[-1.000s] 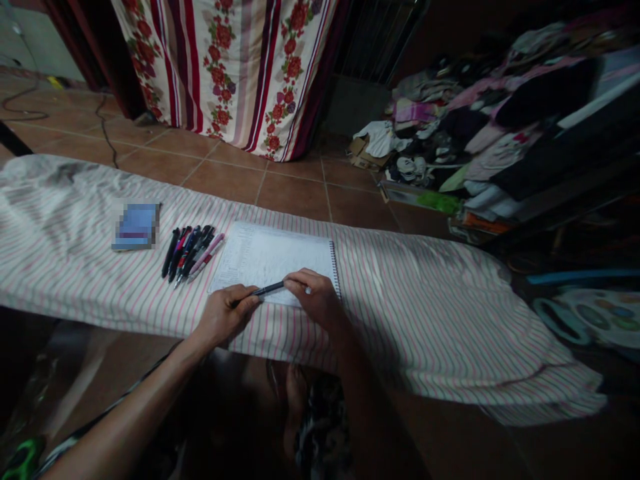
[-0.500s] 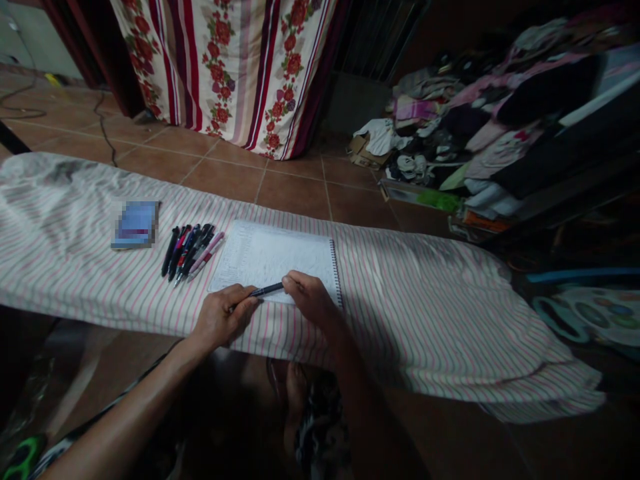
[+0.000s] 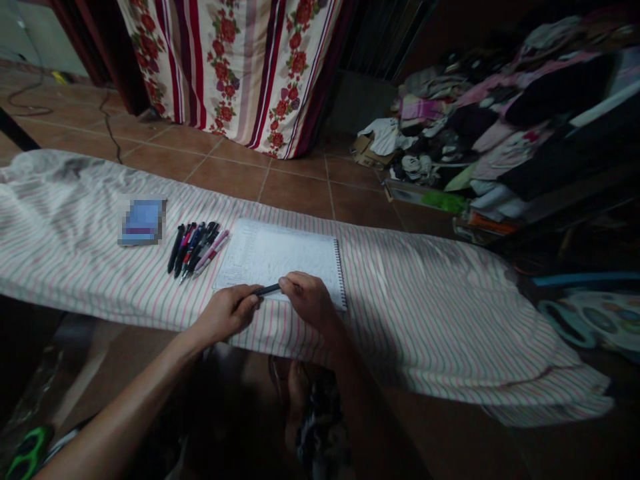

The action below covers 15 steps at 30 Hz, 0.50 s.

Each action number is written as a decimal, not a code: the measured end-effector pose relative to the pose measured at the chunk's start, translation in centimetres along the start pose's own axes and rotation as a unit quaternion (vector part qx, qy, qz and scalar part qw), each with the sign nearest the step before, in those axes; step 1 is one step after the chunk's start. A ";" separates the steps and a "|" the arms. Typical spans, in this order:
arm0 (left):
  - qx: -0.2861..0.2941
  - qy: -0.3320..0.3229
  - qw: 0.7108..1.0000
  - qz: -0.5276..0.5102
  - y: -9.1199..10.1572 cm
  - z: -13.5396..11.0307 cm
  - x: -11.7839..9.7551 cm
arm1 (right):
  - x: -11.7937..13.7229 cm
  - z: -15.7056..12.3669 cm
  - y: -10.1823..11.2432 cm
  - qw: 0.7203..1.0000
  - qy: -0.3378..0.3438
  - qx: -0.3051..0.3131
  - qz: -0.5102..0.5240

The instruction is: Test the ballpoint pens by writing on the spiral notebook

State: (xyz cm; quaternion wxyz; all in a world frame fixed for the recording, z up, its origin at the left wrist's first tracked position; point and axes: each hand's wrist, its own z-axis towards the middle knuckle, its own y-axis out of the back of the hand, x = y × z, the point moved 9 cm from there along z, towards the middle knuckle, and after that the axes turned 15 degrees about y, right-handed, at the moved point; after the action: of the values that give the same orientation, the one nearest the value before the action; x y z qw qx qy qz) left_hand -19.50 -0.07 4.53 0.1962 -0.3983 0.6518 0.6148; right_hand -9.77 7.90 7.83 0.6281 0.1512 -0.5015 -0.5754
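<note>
Pen (image 3: 269, 289), dark & slim, is held betw. both hands over the near edge of the notebook (image 3: 285, 257), close to the near edge of the striped surface (image 3: 425, 300) & a bit left of its mid. L hand (image 3: 231, 310) pinches one end betw. thumb & curled fingers; R hand (image 3: 309, 300) pinches the other w/ thumb & forefinger, leaving only a short stretch of barrel bare. Progress, as I judge it: pick-up looks done, grip at both ends too — but it's not set down, & how much handling is left can't be told. Long axis runs roughly L to R, approx. parallel to the surface's near edge, R end angled slightly toward the far edge. Which end is the tip: can't tell, both are hidden in the fingers. Notebook lies flat, faint marks on the page, too blurry to read, spiral binding (image 3: 340, 273) down its right side. Just off its left side, bunch of pens (image 3: 193, 250) lies loose, pink pen (image 3: 211, 253) nearest the notebook. Further toward the surface's left end, nearer the far edge — blue item (image 3: 143, 221), blurred out, no ID. Past the far edge: tiled floor (image 3: 235, 179), floral curtain (image 3: 240, 73), & clothes heap (image 3: 450, 120) beyond its right part.
</note>
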 end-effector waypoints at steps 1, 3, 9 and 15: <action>-0.010 -0.004 1.000 0.005 0.2 0.0 -0.1 | 0.0 0.0 0.0 1.000 -0.001 0.001 0.000; -0.040 -0.009 0.999 0.028 0.6 -0.1 -0.1 | 0.1 0.0 0.0 1.000 -0.006 0.001 0.002; -0.141 -0.039 0.985 0.092 1.4 -0.6 0.0 | -0.1 0.1 -0.2 0.998 -0.054 -0.002 0.009; -0.245 -0.094 0.943 0.206 1.5 -1.8 -1.3 | -2.3 -0.8 -1.9 0.973 -0.218 -0.017 0.068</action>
State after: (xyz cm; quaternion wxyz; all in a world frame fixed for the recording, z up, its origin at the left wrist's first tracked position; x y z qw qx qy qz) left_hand -19.46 -1.57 6.77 0.0222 -0.2317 0.5274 0.8171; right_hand -9.82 9.09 4.99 0.5435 -0.0227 -0.6258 -0.5590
